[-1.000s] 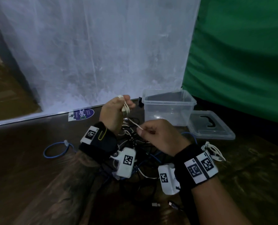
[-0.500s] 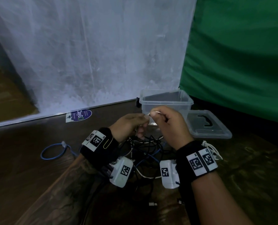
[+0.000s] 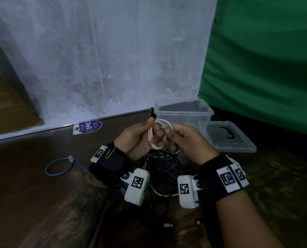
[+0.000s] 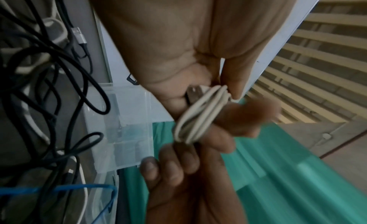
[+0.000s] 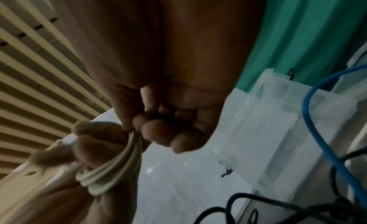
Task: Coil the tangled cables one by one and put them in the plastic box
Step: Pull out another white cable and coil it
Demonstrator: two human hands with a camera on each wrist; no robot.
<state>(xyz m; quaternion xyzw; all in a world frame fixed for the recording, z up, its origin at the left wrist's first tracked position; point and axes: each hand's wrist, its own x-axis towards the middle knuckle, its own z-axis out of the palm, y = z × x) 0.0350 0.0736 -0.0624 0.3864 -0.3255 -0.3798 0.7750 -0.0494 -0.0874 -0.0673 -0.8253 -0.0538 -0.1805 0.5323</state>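
A thin white cable (image 3: pixel 157 136) is wound in several loops around the fingers of my left hand (image 3: pixel 151 130), held just in front of the clear plastic box (image 3: pixel 184 111). In the left wrist view the coil (image 4: pixel 198 116) is pinched under the left thumb, with a USB plug tucked behind it. My right hand (image 3: pixel 169 135) pinches the same cable at the coil's right side; the right wrist view shows its fingertips (image 5: pixel 148 129) closed on the strands (image 5: pixel 111 169). Below both hands lies the tangle of black, white and blue cables (image 3: pixel 164 162).
The box's lid (image 3: pixel 229 138) lies flat to the right of the box. A blue network cable (image 3: pixel 59 167) loops on the dark wooden floor at the left. A white sheet and a green cloth hang behind, and a round sticker (image 3: pixel 89 127) sits near the wall.
The right hand, which held a strand pulled away from the left, has come in to meet it. Another loop now lies on the coil, and both hands sit closer to the box.
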